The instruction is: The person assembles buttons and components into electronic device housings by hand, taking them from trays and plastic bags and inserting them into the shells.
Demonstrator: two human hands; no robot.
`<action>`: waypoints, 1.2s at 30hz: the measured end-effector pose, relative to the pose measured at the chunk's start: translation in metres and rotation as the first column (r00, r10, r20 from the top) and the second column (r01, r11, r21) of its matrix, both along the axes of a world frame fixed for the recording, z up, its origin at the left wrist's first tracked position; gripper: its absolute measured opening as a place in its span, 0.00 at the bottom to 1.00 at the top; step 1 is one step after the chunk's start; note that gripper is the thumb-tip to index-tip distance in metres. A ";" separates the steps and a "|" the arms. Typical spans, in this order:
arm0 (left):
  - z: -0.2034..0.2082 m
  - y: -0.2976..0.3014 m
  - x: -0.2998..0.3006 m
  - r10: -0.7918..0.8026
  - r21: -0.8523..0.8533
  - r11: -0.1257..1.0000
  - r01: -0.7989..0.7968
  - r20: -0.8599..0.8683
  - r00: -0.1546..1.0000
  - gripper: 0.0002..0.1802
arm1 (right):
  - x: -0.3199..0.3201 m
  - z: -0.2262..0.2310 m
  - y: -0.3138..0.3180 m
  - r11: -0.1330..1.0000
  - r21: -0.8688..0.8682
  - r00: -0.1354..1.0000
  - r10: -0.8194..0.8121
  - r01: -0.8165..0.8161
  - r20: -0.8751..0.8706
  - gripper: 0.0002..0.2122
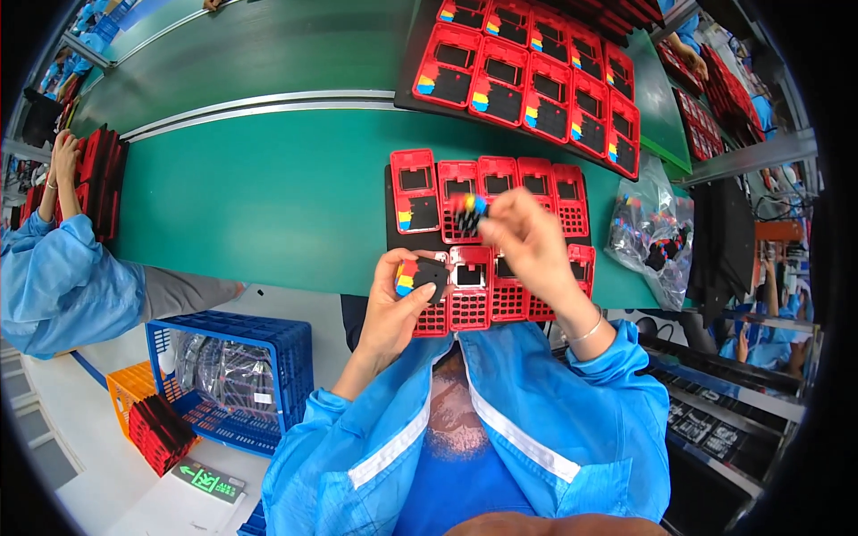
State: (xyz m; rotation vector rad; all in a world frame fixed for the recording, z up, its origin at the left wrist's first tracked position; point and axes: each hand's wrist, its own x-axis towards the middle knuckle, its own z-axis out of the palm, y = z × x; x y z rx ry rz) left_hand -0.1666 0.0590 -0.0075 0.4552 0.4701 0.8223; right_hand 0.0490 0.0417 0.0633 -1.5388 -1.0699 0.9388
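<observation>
A dark tray [394, 234] in front of me holds red plastic device housings [469, 305] in two rows, with screen windows and grids of key holes. The fingers of my left hand [382, 308] are closed on a black keypad [431, 273] with a red, yellow and blue patch, above the near left housings. Over the far row, my right hand [534, 243] pinches a small black keypad piece [469, 214] with coloured keys, smeared by motion. At the far left of the tray, a housing [414, 183] has a black keypad in it.
Another tray [402, 100] of red housings with keypads stands at the far right. Beside my tray lies a clear plastic bag [657, 228] of black and coloured parts. On the left, a co-worker's hands [65, 159] touch stacked red trays. Below are blue [299, 366] and orange crates [121, 384].
</observation>
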 end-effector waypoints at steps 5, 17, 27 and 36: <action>-0.008 -0.003 -0.014 0.028 0.027 0.999 -0.025 -0.115 0.993 0.27 | 0.009 -0.034 0.014 0.889 0.299 0.441 -0.128 -0.345 0.889 0.09; -0.004 -0.005 -0.014 0.031 0.015 0.999 -0.029 -0.149 0.988 0.28 | 0.011 -0.056 -0.007 0.873 0.076 0.242 0.050 -0.481 0.969 0.09; -0.002 -0.005 -0.006 0.012 0.041 0.999 -0.005 -0.174 0.985 0.31 | 0.020 -0.056 -0.006 0.848 0.132 0.335 0.057 -0.513 0.940 0.10; 0.011 -0.006 0.003 -0.012 0.051 0.998 0.021 -0.173 0.985 0.34 | 0.012 -0.033 -0.002 0.919 0.152 0.784 0.213 -0.363 0.583 0.10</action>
